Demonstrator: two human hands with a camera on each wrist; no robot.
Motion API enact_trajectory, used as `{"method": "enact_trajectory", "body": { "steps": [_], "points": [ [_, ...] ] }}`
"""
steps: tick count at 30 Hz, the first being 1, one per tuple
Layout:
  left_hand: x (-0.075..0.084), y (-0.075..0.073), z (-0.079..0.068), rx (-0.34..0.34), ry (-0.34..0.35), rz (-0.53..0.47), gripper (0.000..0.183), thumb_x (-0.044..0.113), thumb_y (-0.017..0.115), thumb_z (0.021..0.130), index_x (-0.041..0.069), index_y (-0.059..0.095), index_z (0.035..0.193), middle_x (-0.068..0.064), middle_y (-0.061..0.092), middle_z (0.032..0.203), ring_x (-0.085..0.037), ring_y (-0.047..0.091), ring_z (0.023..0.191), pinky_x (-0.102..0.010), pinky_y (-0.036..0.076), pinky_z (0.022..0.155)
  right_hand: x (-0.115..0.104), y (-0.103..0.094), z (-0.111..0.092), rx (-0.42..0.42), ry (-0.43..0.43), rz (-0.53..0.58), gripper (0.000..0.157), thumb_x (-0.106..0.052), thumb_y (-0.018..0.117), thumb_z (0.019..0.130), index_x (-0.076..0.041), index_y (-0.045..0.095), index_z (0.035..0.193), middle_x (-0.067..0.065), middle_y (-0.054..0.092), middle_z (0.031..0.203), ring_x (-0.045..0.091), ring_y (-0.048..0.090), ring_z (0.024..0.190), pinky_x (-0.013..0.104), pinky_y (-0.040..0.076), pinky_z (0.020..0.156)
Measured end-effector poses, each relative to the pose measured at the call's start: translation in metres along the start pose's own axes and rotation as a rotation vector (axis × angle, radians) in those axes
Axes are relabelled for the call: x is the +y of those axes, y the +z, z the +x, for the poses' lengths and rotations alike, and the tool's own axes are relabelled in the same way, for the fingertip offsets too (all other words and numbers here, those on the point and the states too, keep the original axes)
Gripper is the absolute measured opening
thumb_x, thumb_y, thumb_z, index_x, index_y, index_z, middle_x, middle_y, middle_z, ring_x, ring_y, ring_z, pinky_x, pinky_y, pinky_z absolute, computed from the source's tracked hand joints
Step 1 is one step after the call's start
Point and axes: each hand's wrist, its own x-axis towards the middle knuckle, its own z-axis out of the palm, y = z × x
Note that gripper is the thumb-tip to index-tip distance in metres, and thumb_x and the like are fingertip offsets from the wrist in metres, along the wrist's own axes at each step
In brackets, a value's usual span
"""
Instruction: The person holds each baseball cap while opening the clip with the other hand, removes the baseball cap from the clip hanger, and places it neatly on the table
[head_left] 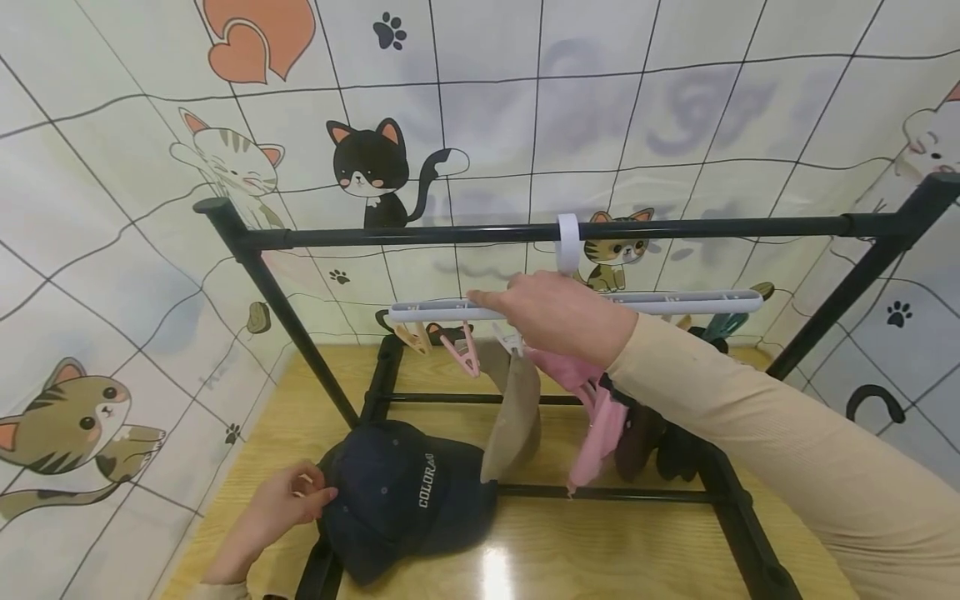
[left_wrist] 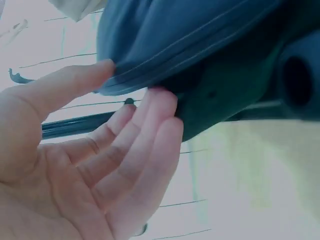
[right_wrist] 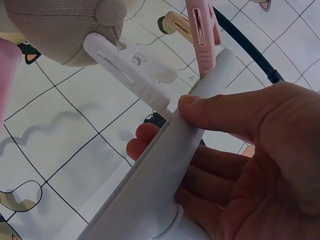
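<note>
In the head view, my left hand [head_left: 273, 508] is at the left edge of a navy baseball cap [head_left: 382, 492] with white lettering. The left wrist view shows its thumb and fingers pinching the hem of the cap [left_wrist: 175, 45]. My right hand [head_left: 566, 312] grips the bar of a white clip hanger [head_left: 693, 302], thumb along one side and fingers around the other. The hanger's hook [head_left: 568, 242] is over the black rail [head_left: 450, 236]. A white clip [right_wrist: 127, 72] holds beige fabric headwear [right_wrist: 70, 25]. A pink clip [head_left: 462, 350] and a yellow clip [head_left: 415, 337] hang bare at the left end.
A pink cloth item [head_left: 600, 433] and dark items [head_left: 678, 450] hang below the hanger's right half. The rack's black frame [head_left: 300, 333] stands on a wooden table [head_left: 585, 550], with its lower bars crossing near the cap. A cat-print sheet [head_left: 495, 125] lines the back and sides.
</note>
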Motion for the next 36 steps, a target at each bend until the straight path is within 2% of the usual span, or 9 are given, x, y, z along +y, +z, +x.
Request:
{"method": "enact_trajectory", "body": {
  "steps": [4,8,11,15,21,28,36],
  "points": [
    [0.013,-0.01,-0.001,0.08,0.057,0.147,0.025,0.024,0.068,0.079,0.006,0.053,0.087,-0.006,0.059,0.076,-0.018,0.058,0.067,-0.03,0.045,0.056,0.0,-0.001,0.0,-0.011,0.013,0.013,0.08,-0.001,0.071,0.067,-0.018,0.036,0.137,0.003,0.053,0.072,0.017,0.048,0.063,0.027,0.041,0.051],
    [0.031,-0.011,-0.002,0.165,0.111,0.287,0.02,0.024,0.067,0.08,0.01,0.055,0.086,-0.005,0.06,0.083,-0.019,0.061,0.072,-0.03,0.045,0.056,-0.001,-0.002,0.001,-0.019,0.021,0.024,0.08,0.001,0.068,0.066,-0.018,0.036,0.137,0.005,0.055,0.074,0.017,0.05,0.062,0.025,0.039,0.046],
    [0.047,-0.007,-0.003,0.178,0.158,0.327,0.018,0.024,0.067,0.08,0.012,0.055,0.086,-0.002,0.06,0.082,-0.019,0.061,0.073,-0.03,0.046,0.058,-0.001,-0.001,0.002,-0.019,0.024,0.025,0.079,-0.001,0.069,0.066,-0.018,0.036,0.137,0.005,0.057,0.077,0.017,0.05,0.062,0.026,0.039,0.046],
    [0.065,0.006,-0.001,0.175,0.237,0.331,0.014,0.017,0.069,0.077,0.013,0.056,0.081,0.003,0.058,0.075,-0.012,0.059,0.068,-0.028,0.045,0.06,-0.002,-0.001,0.003,-0.014,0.027,0.016,0.078,-0.004,0.071,0.067,-0.018,0.037,0.136,0.005,0.059,0.081,0.017,0.051,0.064,0.026,0.041,0.049],
    [0.078,0.03,0.006,0.105,0.366,0.309,0.015,0.014,0.07,0.076,0.015,0.054,0.077,0.008,0.055,0.071,-0.004,0.054,0.062,-0.024,0.045,0.058,-0.004,-0.001,0.005,-0.034,0.045,0.036,0.081,0.008,0.064,0.067,-0.02,0.035,0.137,0.007,0.06,0.084,0.017,0.052,0.064,0.025,0.041,0.047],
    [0.088,0.053,0.012,0.028,0.52,0.259,0.014,0.015,0.069,0.078,0.013,0.056,0.082,0.009,0.059,0.075,-0.003,0.057,0.063,-0.021,0.046,0.057,-0.004,-0.001,0.004,-0.017,0.048,0.035,0.078,0.01,0.061,0.071,-0.022,0.036,0.137,0.007,0.061,0.084,0.016,0.052,0.064,0.025,0.04,0.046],
    [0.112,0.071,0.023,-0.062,0.563,0.231,0.026,0.019,0.067,0.08,0.009,0.058,0.102,-0.002,0.064,0.091,-0.01,0.061,0.076,-0.024,0.048,0.065,-0.004,-0.001,0.002,-0.012,0.047,0.028,0.078,0.005,0.065,0.07,-0.02,0.036,0.137,0.006,0.059,0.082,0.016,0.051,0.064,0.025,0.04,0.047]
  ]
}}
